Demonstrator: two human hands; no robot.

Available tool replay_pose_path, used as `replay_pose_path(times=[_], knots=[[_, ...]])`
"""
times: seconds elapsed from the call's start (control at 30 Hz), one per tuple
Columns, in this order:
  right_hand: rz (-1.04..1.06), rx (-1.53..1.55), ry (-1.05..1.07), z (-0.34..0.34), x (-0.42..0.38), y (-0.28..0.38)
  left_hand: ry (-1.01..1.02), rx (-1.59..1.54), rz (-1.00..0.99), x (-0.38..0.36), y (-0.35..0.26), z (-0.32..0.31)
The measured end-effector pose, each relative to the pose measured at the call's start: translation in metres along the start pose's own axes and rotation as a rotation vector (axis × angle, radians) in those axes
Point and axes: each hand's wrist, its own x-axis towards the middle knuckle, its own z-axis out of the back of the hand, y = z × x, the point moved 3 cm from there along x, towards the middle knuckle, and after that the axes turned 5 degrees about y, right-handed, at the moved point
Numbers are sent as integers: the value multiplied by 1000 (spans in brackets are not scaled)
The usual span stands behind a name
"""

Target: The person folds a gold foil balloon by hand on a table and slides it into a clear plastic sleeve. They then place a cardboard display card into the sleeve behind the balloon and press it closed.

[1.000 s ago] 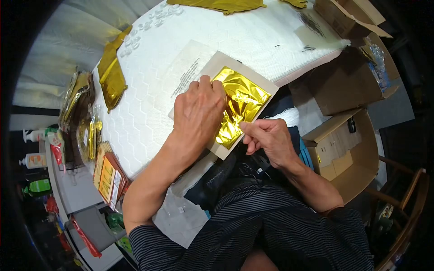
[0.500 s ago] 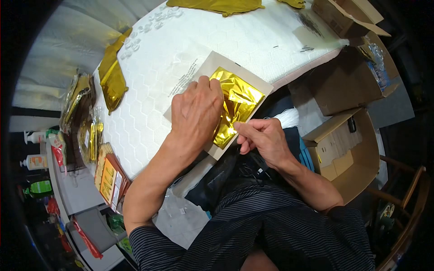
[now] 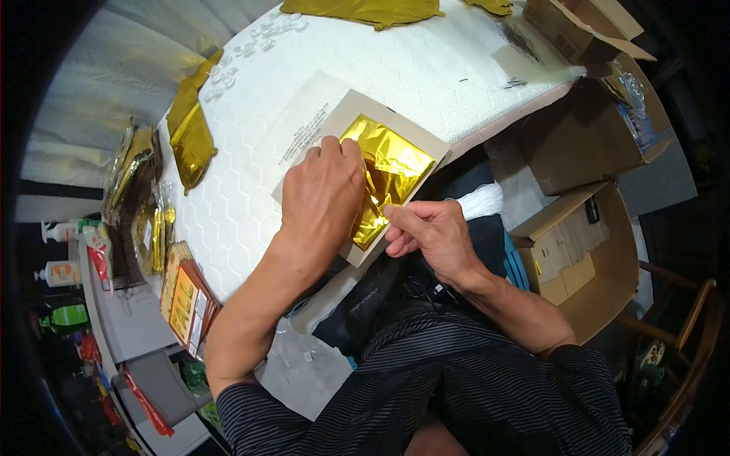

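Observation:
A folded gold foil sheet (image 3: 395,159), shiny and creased, lies on a grey-beige card (image 3: 356,106) at the near edge of the white table. Under the card's left side a clear printed plastic bag (image 3: 300,125) sticks out. Curled fingers of my left hand (image 3: 323,194) close over the foil's left side; their tips are hidden behind the knuckles. My right hand (image 3: 433,232) pinches the foil's lower right edge between thumb and index finger, its other fingers folded in.
More flat gold foil pieces (image 3: 192,137) lie on the white quilted table (image 3: 236,175), with small clear bits (image 3: 266,34) at the back. Open cardboard boxes (image 3: 608,266) stand at the right. Packaged foil (image 3: 129,167) and printed cards (image 3: 186,304) are at the left.
The card, the foil and both hands have shifted slightly left. My fingers keep their grip on the foil.

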Motion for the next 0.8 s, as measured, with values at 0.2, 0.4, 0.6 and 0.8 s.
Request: replay_pose_path(times=[0.2, 0.4, 0.6, 0.8], knots=[[-5, -26, -5, -2, 6, 1, -52, -26, -22, -1, -3, 4], [12, -41, 27, -7, 11, 6, -45, -105, -29, -2, 0, 5], [-1, -66, 19, -8, 14, 8, -83, -83, 7, 2, 4, 4], [-17, -37, 16, -10, 18, 7, -120, -66, 8, 9, 6, -3]])
